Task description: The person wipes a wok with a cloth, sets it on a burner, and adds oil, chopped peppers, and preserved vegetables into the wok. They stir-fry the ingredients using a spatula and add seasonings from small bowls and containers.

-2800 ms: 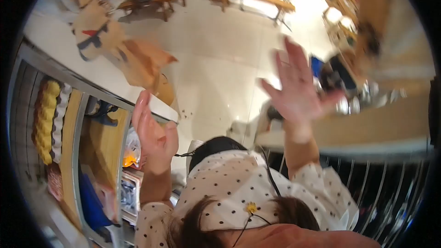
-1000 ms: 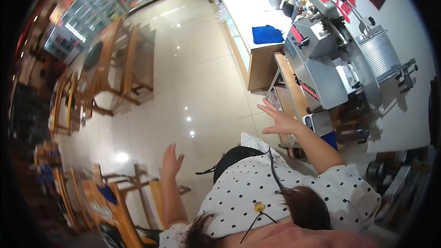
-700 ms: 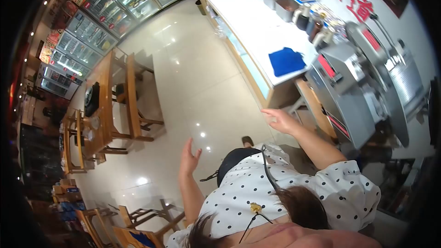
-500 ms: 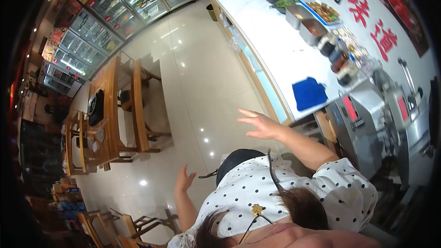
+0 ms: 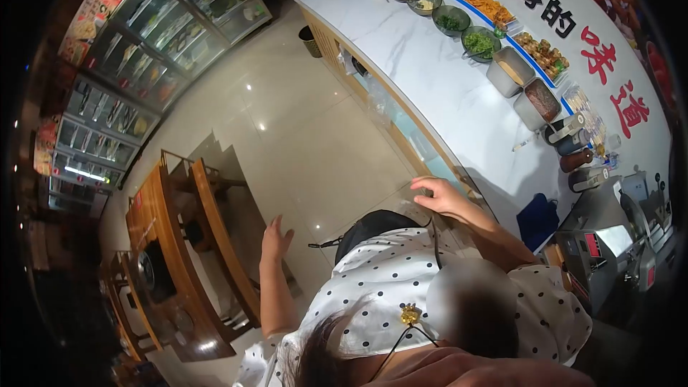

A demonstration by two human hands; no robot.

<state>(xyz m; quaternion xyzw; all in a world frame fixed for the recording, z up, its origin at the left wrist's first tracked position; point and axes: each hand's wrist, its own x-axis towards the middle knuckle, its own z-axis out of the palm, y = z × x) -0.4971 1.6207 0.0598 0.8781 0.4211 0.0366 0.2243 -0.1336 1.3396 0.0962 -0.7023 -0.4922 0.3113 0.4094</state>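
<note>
My left hand (image 5: 275, 241) is raised over the tiled floor, open, its fingers apart and nothing in it. To the right, my right hand (image 5: 438, 196) hovers near the front edge of the white marble counter (image 5: 430, 93), open and empty, with its fingers loosely bent. A folded blue cloth (image 5: 537, 221) lies at the counter's near end. Along the counter's back side stand metal containers (image 5: 510, 72), a bowl of chopped greens (image 5: 480, 44) and several dark bottles (image 5: 577, 159).
A wooden table (image 5: 154, 236) with a bench (image 5: 222, 240) stands at the left. Glass-door refrigerators (image 5: 165, 36) line the far left. A metal slicer (image 5: 609, 244) is at the right, and a bin (image 5: 309, 41) stands beyond the counter's far corner.
The view has turned and moved from the slicer's side towards the counter, which now fills more of the picture. Both my hands have shifted slightly and remain empty.
</note>
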